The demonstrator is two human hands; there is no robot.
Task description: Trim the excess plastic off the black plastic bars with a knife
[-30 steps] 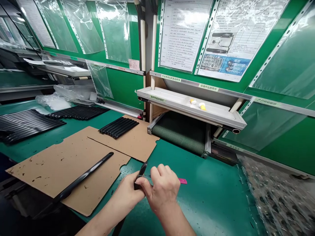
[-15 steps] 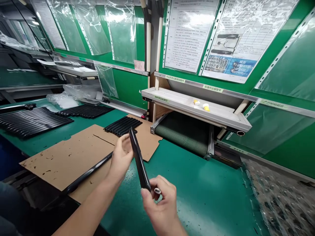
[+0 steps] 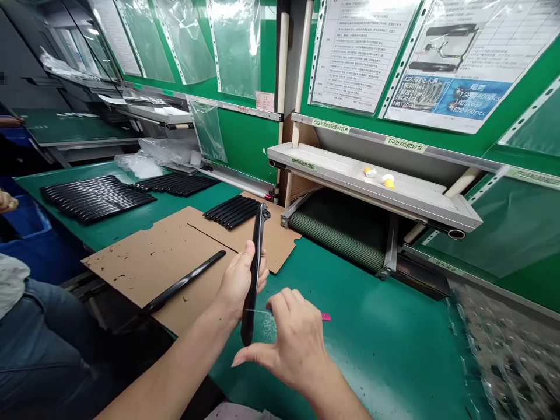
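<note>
My left hand (image 3: 242, 277) is wrapped round the middle of a long glossy black plastic part (image 3: 252, 291), held nearly upright above the bench. The upper end of the part has a small ring-like fitting. My right hand (image 3: 297, 329) is closed on a slim knife with a pink handle end (image 3: 326, 317) sticking out behind the fingers. Its thin blade (image 3: 261, 311) reaches across the lower part of the black piece; whether it touches cannot be made out. The right thumb stretches out below the part's lower end. Another black part (image 3: 188, 282) lies on the cardboard (image 3: 131, 256) to the left.
Rows of black parts (image 3: 98, 197) lie on the green bench (image 3: 371, 332), with a smaller row (image 3: 231, 211) on the cardboard. Behind are a conveyor belt (image 3: 345, 230) and a shelf (image 3: 332, 167). Bubble wrap (image 3: 494, 350) is at right. A person in jeans (image 3: 44, 344) is at left.
The black part has been turned more upright, and my left hand has shifted to its middle. My right hand has let go of its lower end and now holds the knife across it.
</note>
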